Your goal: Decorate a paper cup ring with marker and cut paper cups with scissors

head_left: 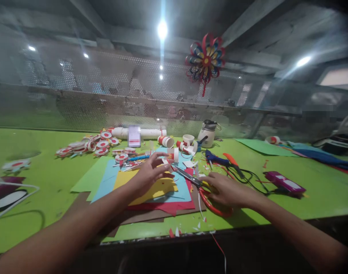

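Note:
My right hand (pixel 224 189) grips red-handled scissors (pixel 208 201) whose blades (pixel 187 176) point left toward a small red-and-white paper piece (pixel 172 155). My left hand (pixel 148 173) reaches over a yellow sheet (pixel 159 189), its fingertips at that small piece. The yellow sheet lies on a stack of blue (pixel 108 182), red (pixel 174 207) and brown (pixel 145 217) paper on the green table (pixel 34 190).
Several red-and-white paper rounds (pixel 101 144) and rolls (pixel 166 141) lie behind the stack. A glue gun (pixel 216 158) with cord, a purple case (pixel 284 182), a white jug (pixel 207 133) and green sheets (pixel 264 147) sit to the right. A paper pinwheel (pixel 205 61) hangs on the mesh wall.

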`<act>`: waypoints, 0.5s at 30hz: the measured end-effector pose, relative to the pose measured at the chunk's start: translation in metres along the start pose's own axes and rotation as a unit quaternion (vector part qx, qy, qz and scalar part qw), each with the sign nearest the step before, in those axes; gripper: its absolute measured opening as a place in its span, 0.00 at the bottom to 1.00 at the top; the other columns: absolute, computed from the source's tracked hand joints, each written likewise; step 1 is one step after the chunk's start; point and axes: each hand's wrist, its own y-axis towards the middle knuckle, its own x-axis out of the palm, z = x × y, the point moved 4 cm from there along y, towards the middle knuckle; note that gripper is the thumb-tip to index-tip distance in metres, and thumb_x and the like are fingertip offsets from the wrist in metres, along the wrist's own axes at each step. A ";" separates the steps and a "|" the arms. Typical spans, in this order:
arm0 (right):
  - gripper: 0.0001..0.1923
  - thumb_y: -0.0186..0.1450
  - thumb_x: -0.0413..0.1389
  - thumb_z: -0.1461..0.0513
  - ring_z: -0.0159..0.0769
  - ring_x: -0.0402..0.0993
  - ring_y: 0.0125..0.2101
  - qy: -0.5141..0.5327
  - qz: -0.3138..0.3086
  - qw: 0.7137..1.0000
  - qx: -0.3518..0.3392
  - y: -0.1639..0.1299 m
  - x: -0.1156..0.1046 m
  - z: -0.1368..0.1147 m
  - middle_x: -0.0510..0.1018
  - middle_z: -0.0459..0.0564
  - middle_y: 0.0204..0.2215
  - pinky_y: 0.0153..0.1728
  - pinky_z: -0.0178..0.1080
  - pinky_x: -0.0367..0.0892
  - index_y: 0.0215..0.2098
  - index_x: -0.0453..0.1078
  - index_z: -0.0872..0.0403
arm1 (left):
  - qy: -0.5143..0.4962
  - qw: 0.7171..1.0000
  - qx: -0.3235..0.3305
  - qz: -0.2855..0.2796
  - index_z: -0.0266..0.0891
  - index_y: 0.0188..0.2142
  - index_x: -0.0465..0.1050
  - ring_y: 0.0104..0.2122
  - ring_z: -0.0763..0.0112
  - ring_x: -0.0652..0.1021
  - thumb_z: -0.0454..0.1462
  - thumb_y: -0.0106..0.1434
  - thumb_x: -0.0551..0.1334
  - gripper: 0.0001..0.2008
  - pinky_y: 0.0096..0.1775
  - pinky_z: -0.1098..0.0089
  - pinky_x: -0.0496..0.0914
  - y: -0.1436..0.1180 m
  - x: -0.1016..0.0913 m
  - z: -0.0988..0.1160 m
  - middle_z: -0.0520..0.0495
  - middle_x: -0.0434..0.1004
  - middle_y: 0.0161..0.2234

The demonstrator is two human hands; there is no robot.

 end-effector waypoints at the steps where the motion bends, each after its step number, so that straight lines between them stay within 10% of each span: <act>1: 0.26 0.63 0.55 0.61 0.46 0.73 0.42 -0.006 -0.001 1.000 0.010 0.001 0.001 -0.002 0.74 0.58 0.43 0.42 0.43 0.65 0.60 0.65 0.49 | 0.030 0.999 0.013 0.008 0.40 0.46 0.64 0.39 0.63 0.79 0.41 0.58 0.68 0.20 0.43 0.58 0.74 0.000 0.000 0.001 0.42 0.76 0.42; 8: 0.37 0.54 0.59 0.63 0.51 0.75 0.38 -0.010 -0.029 0.997 0.068 0.017 0.009 0.001 0.77 0.58 0.39 0.30 0.40 0.63 0.62 0.62 0.49 | 0.135 0.984 0.055 0.103 0.39 0.52 0.67 0.44 0.60 0.76 0.40 0.49 0.72 0.32 0.49 0.58 0.69 0.008 -0.018 0.003 0.43 0.74 0.46; 15: 0.24 0.59 0.57 0.60 0.52 0.73 0.45 0.037 0.026 0.993 0.112 0.013 0.012 0.004 0.77 0.61 0.45 0.39 0.42 0.64 0.54 0.70 0.54 | 0.106 0.990 0.046 0.079 0.34 0.53 0.68 0.41 0.60 0.79 0.42 0.57 0.67 0.26 0.47 0.57 0.71 0.009 -0.022 -0.004 0.40 0.78 0.40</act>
